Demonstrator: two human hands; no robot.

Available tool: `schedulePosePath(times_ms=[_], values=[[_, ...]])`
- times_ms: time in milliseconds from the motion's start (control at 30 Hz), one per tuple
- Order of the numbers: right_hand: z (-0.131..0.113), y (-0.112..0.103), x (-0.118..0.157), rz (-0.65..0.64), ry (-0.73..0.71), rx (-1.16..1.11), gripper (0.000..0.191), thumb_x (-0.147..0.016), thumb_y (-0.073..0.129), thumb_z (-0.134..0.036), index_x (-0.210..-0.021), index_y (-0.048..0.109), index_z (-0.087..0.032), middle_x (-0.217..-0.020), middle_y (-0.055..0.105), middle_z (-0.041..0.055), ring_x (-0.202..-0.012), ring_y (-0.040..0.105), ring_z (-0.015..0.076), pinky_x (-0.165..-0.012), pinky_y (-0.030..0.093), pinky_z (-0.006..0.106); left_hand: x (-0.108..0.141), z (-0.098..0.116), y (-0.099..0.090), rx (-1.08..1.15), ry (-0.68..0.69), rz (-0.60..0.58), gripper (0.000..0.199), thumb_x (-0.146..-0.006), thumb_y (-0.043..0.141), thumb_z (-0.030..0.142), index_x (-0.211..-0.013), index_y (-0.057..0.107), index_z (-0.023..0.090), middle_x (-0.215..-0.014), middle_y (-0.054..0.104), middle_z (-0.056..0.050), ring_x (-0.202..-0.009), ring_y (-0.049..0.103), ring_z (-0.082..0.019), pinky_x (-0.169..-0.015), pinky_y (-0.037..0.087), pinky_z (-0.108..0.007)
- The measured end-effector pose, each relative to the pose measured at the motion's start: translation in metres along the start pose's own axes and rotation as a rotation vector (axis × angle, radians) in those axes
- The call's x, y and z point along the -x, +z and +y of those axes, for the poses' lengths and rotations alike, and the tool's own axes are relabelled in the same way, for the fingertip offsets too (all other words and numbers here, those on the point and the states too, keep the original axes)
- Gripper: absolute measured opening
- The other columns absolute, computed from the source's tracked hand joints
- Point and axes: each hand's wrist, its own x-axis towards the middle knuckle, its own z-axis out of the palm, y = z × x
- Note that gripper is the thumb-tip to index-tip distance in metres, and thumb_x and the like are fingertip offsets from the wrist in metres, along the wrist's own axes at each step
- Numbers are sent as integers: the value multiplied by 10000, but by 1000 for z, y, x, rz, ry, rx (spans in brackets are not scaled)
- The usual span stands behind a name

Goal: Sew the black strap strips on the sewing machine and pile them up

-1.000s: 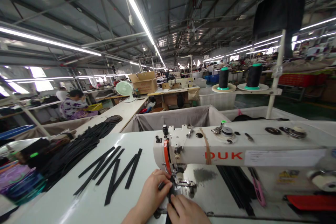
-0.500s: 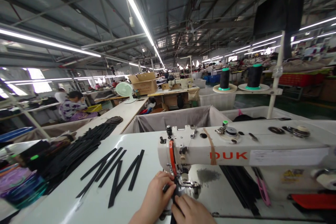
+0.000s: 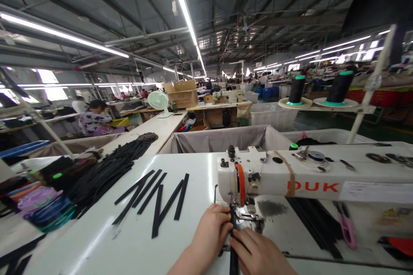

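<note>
Left hand and right hand grasping a black strip at the presser foot of a white DUK sewing machine.

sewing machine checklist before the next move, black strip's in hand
Black strip under presser foot: cannot tell, hands block the view.
Left hand and right hand both on strip: ok.
Fingers clear of needle: cannot tell, needle hidden.
Black thread spools upright on their stand: ok.
Loose strips left of machine, apart from hands: ok.
</note>
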Motion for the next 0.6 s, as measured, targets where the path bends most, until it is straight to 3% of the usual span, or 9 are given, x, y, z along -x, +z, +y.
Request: schedulePosePath(times_ms=[233, 600], values=[[0, -8, 0, -81, -2, -35, 289, -851, 480, -113, -1116, 586, -157, -936, 665, 58, -816, 613, 190, -701, 494, 285, -1, 0, 0, -45, 31, -31, 147, -808, 597, 92, -797, 715, 180, -1034, 699, -64, -970, 593, -235, -896, 465, -358], [-1, -16, 4, -30, -74, 46, 301, -933, 374, -119, -1100, 622, -156, -968, 709, 64, -881, 656, 161, -765, 514, 259, 3, -1, 4, -59, 67, -35, 186, -853, 541, 117, -743, 671, 190, -921, 680, -54, -911, 580, -214, -858, 466, -352]])
